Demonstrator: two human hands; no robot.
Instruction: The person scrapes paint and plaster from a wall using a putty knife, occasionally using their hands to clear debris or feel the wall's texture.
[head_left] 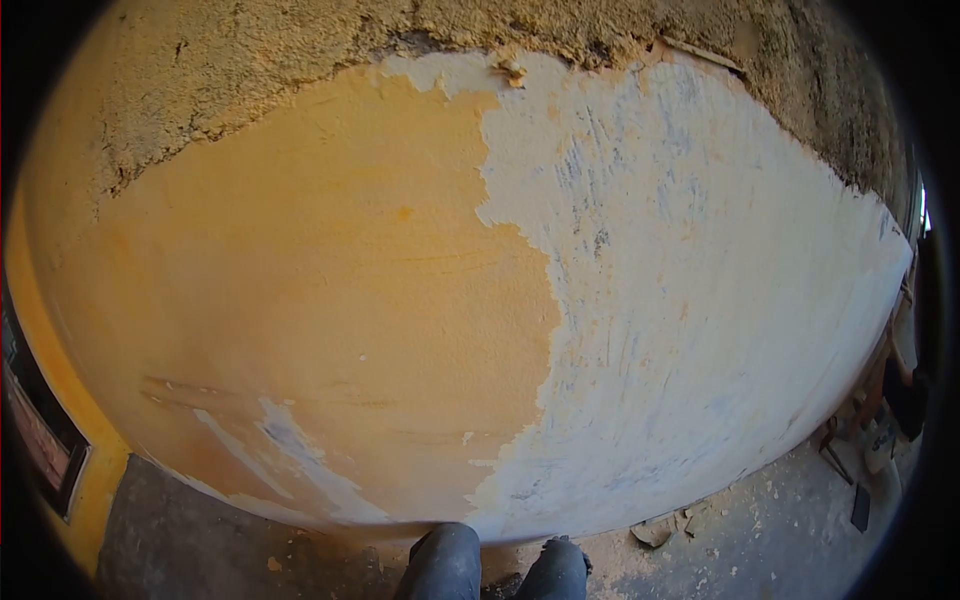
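Neither of my hands can be made out in the head view. In front of me stands a wall whose yellow-orange paint (330,270) covers the left part. To the right the surface is a scraped whitish layer (680,280) with bluish-grey streaks, meeting the yellow along a ragged edge. Two narrow scraped marks (300,455) cut into the yellow low on the left. At the bottom edge show my dark grey-clad legs (445,565), close to the wall's foot.
Rough, bare plaster (330,60) runs along the top of the wall. Paint flakes (655,532) and dust lie on the grey floor (200,525). Assorted objects (880,430), hard to identify, are piled at the right. A dark-framed opening (45,430) with a yellow border is at the left.
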